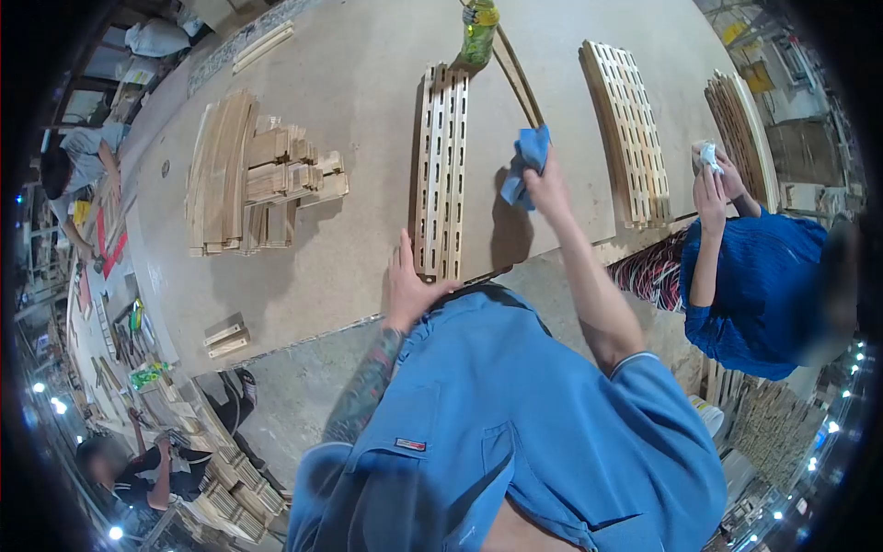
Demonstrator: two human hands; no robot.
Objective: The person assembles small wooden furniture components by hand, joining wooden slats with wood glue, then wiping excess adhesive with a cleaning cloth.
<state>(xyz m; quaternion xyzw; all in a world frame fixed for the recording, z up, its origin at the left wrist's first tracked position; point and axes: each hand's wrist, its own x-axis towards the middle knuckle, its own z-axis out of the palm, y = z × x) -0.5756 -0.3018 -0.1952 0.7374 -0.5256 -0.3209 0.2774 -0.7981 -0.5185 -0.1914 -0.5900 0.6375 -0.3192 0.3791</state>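
Observation:
A bundle of slotted wooden strips (441, 175) lies lengthwise on the table in front of me. My left hand (412, 290) rests at its near end, fingers stretched along the left side and thumb across the end. To the right, my right hand (549, 189) is closed on a blue cloth (520, 170). A thin wooden strip (517, 74) runs from beside the bottle down to this cloth, its lower end hidden by the fabric. At the far end of the bundle stands a bottle (478, 41) of yellow-green liquid.
Another slotted bundle (627, 133) lies to the right, and stacked plain wood pieces (262, 175) to the left. Short pieces (227, 340) sit near the table's front edge. A person in blue (754, 285) works at the right with a white cloth (708, 156); others are at the left.

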